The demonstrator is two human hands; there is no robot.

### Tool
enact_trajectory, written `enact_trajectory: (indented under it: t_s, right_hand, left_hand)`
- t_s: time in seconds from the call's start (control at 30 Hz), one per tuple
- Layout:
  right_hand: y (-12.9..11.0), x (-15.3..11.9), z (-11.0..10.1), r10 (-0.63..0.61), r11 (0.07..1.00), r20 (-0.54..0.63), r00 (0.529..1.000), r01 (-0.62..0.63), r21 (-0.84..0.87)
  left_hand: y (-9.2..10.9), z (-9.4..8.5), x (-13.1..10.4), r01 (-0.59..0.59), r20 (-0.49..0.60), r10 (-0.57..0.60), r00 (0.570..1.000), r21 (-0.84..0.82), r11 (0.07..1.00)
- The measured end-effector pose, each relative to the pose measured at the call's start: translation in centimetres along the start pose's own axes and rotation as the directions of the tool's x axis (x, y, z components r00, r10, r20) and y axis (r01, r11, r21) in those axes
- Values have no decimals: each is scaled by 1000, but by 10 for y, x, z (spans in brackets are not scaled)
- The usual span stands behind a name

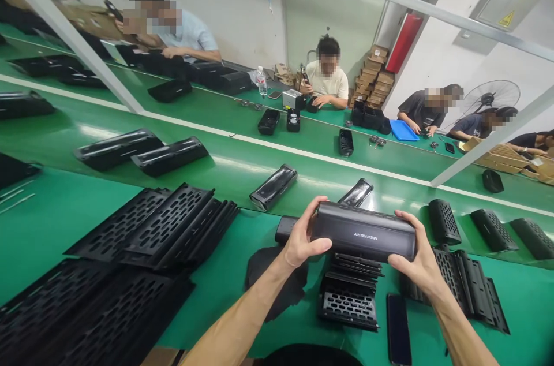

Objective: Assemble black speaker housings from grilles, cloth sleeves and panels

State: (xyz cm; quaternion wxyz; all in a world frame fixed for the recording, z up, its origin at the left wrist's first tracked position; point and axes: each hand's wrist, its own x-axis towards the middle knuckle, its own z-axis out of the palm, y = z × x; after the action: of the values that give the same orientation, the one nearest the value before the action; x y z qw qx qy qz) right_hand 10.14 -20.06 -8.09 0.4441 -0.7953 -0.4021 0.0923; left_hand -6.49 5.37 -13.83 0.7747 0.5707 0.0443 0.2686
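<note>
A long black speaker casing [363,230] is held up level above the bench, with the lettering MERKURY upside down on its near face. My left hand [305,236] grips its left end, the thumb on the near face. At the right end, my right hand [415,250] clasps it the same way. Below it lies a small stack of black perforated grille panels [348,302]. Left of that stack is a pile of thin dark sheets [277,279], partly covered by my left forearm. Another dark casing [283,228] shows just behind my left hand.
Large stacks of perforated panels [168,227] fill the left bench; more panels [471,285] lie right, beside a phone [398,328]. Several casings sit on the green conveyor [234,181] ahead. Metal frame posts [485,129] rise beyond. Several people work across the line.
</note>
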Motion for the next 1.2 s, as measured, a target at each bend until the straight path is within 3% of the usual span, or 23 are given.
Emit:
enact_trajectory:
  t_s: [0.13,0.27,0.37,0.57,0.7,0.83,1.03,1.2]
  right_hand:
    - [-1,-7,15,58,998,-108,992,-55,27]
    - [4,-11,16,178,981,-34,983,-175,88]
    - [10,-16,13,170,978,59,984,-176,110]
    - [23,-23,27,171,979,-55,984,-163,127]
    - [25,-22,30,215,963,7,977,-213,166]
    - [10,-28,27,168,977,47,985,-172,126]
    - [-16,-43,32,154,977,-16,988,-150,149]
    - [-12,-45,38,150,973,-71,986,-134,188]
  left_hand:
    - [-6,2,5,10,-33,-8,999,47,999]
    - [-23,1,4,97,-83,-97,992,5,995]
    - [-32,0,-1,139,-71,-142,987,-52,989]
    - [-42,4,-13,228,-148,-241,959,-96,969]
    - [-43,-2,-19,347,-16,-356,934,-186,919]
    - [-36,-11,-22,279,13,-281,960,-152,948]
    - [-21,-14,-25,203,-2,-204,979,-64,977]
    - [-23,-9,-31,179,-67,-183,981,-64,982]
